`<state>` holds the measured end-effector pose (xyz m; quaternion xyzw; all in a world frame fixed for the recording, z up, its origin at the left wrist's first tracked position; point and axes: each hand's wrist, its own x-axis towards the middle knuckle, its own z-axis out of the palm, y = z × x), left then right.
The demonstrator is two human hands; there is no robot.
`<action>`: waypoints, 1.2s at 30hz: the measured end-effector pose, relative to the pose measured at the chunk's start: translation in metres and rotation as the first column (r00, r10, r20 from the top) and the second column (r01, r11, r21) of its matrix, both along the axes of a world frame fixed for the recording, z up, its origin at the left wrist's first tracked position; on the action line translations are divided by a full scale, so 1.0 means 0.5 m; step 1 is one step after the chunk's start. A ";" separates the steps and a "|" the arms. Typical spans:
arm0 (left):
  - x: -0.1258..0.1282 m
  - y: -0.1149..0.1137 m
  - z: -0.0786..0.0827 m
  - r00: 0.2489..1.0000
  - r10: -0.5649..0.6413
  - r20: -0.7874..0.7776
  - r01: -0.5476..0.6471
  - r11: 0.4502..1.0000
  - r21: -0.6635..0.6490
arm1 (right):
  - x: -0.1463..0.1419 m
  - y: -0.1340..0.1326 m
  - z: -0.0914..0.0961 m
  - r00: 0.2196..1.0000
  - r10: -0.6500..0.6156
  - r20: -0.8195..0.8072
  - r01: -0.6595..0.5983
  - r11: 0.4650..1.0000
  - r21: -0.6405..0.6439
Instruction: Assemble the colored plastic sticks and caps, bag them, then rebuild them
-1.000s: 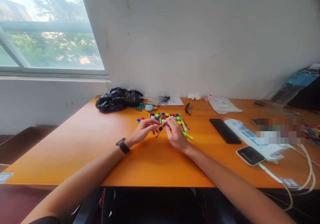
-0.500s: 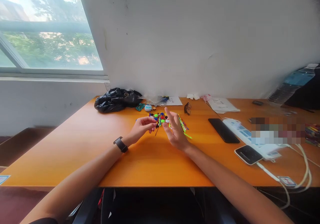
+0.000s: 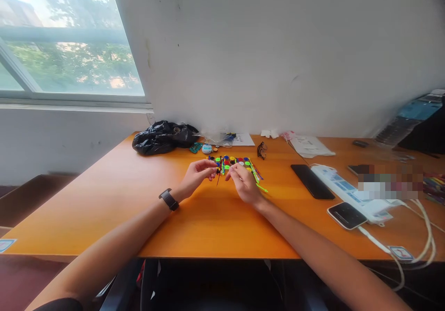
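My left hand (image 3: 198, 175), with a dark watch on its wrist, pinches a thin dark cable tie (image 3: 218, 179) whose end hangs below the fingertips. Just to its right, my right hand (image 3: 244, 183) has its fingers curled together; whether anything is between them is hidden. The two hands are apart. Beyond them on the table lie several round coloured buttons (image 3: 232, 159) in rows. A few upright coloured ties (image 3: 223, 164) stand out among the buttons. More cable ties (image 3: 256, 174), yellow-green, blue and red, lie beside the right hand, partly covered by it.
At the back left is a black plastic bag (image 3: 163, 137), near a small round tin (image 3: 206, 149). Glasses (image 3: 262, 150) lie behind the ties. On the right are a black phone (image 3: 312, 181), a white power strip (image 3: 340, 183), a white-edged device (image 3: 346, 215) and cables.
My right hand has gone from spread, raised fingers to curled ones, uncovering more buttons. My left hand keeps its pinch on the dark tie. The view has shifted slightly.
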<state>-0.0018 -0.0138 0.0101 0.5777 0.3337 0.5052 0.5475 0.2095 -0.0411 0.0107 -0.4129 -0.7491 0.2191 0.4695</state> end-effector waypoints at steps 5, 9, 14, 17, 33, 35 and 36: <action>0.000 -0.004 0.001 0.999 -0.033 -0.003 0.032 0.998 -0.046 | -0.002 0.001 -0.008 0.998 0.048 0.033 -0.049 0.998 0.046; 0.001 -0.015 0.009 0.997 -0.066 -0.047 0.063 0.995 -0.076 | -0.003 0.001 -0.012 0.997 0.052 0.050 -0.053 0.998 0.030; 0.002 -0.016 0.007 0.994 -0.087 -0.065 0.081 0.993 -0.084 | -0.004 0.003 -0.020 0.996 0.043 0.074 -0.045 0.998 0.032; 0.001 -0.011 0.001 0.989 -0.133 -0.058 0.128 0.988 -0.082 | -0.005 0.001 -0.023 0.996 0.040 0.084 -0.043 0.998 0.041; 0.001 -0.007 -0.007 0.962 -0.134 -0.236 0.151 0.987 0.058 | -0.003 -0.002 -0.024 0.978 0.154 0.140 -0.160 0.987 0.031; 0.001 -0.004 -0.008 0.953 -0.122 -0.278 0.160 0.980 0.118 | -0.002 0.000 -0.027 0.977 0.137 0.164 -0.140 0.990 0.011; -0.001 -0.002 -0.009 0.946 -0.111 -0.304 0.163 0.975 0.152 | 0.000 0.001 -0.030 0.975 0.125 0.184 -0.127 0.992 -0.001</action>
